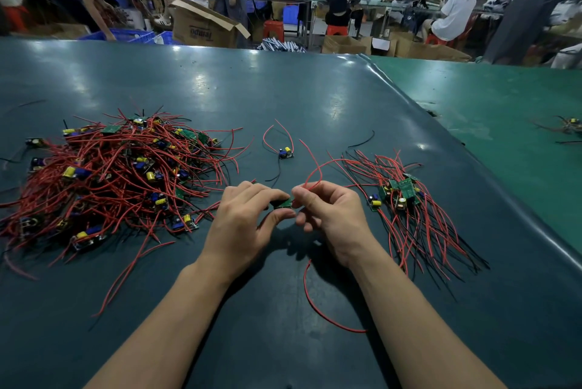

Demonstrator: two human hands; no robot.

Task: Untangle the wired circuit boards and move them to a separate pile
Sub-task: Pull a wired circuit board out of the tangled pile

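Note:
A big tangled heap of small green circuit boards (pixel 119 174) with red and black wires lies on the left of the dark mat. A smaller, tidier pile of wired boards (pixel 403 199) lies on the right. Between them my left hand (pixel 242 218) pinches a small green circuit board (pixel 283 202) with thumb and fingers. My right hand (pixel 333 215) pinches that board's red wire (pixel 315 174), which loops up and away over the mat. One single wired board (pixel 286 153) lies alone behind my hands.
A loose red wire (pixel 318 303) curves on the mat between my forearms. The dark mat (pixel 283 89) meets a lighter green surface (pixel 504 124) on the right, where another small wired bundle (pixel 567 129) lies. Seated and standing people, boxes and stools fill the background.

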